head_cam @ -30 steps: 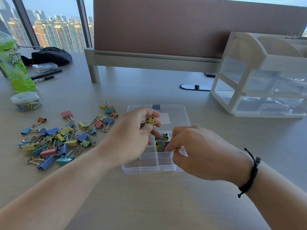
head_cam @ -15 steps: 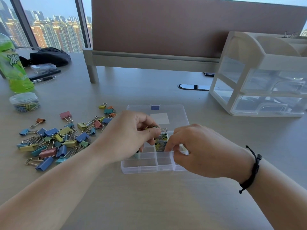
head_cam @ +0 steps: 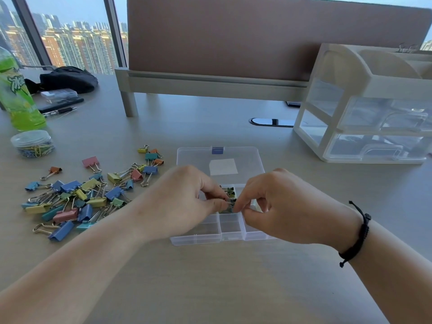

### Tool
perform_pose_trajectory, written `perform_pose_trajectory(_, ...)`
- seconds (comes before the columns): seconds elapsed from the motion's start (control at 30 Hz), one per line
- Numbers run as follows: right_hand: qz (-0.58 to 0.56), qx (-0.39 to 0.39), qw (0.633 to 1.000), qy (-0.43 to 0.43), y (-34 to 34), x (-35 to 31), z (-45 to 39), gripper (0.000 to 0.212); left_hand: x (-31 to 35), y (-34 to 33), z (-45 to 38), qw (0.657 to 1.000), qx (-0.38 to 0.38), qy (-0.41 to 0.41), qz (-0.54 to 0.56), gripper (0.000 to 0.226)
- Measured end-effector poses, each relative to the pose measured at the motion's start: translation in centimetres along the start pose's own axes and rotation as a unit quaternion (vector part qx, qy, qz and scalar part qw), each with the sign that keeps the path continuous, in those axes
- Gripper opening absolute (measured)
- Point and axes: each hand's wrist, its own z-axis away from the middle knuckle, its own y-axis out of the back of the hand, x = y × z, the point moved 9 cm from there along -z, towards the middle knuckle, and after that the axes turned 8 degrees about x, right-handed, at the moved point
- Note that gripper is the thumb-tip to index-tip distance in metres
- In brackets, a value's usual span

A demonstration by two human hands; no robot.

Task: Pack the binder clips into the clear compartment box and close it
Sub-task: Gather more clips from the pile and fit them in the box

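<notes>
— What has changed in the last second?

— The left hand (head_cam: 184,202) held a yellow clip up over the lid; now both hands have dropped to the middle compartment of the clear compartment box (head_cam: 210,237), and a small clip (head_cam: 230,203) sits between them, just above the clips already inside.

— So this one is nearly in?

— I judge so. But the pile of binder clips (head_cam: 77,197) lies well apart on the tabletop (head_cam: 210,288) to the left, and the lid (head_cam: 219,160) lies flat open, so most of the packing remains.

— And the hands' pose?

— Both hover knuckles up. The left fingers pinch the clip's wire handles; the right hand (head_cam: 287,206) pinches its other end with thumb and forefinger, the rest curled.
</notes>
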Motion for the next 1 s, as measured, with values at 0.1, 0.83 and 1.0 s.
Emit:
perform_pose_trajectory(0.1, 0.000, 0.006, 1.000, 0.004, 0.0, 0.1, 0.0, 0.018, 0.3, 0.0, 0.1, 1.000, 0.002, -0.013, -0.010, 0.014)
perform_pose_trajectory(0.83, -0.004, 0.009, 1.000, 0.018, 0.6, -0.9, 0.2, 0.013, 0.6, -0.2, 0.2, 0.995, 0.042, -0.050, -0.078, 0.011)
perform_pose_trajectory(1.0, -0.007, 0.026, 0.999, 0.020, 0.6, -0.9, 0.1, 0.020, -0.3, -0.3, 0.0, 0.998, 0.052, 0.027, -0.033, 0.013)
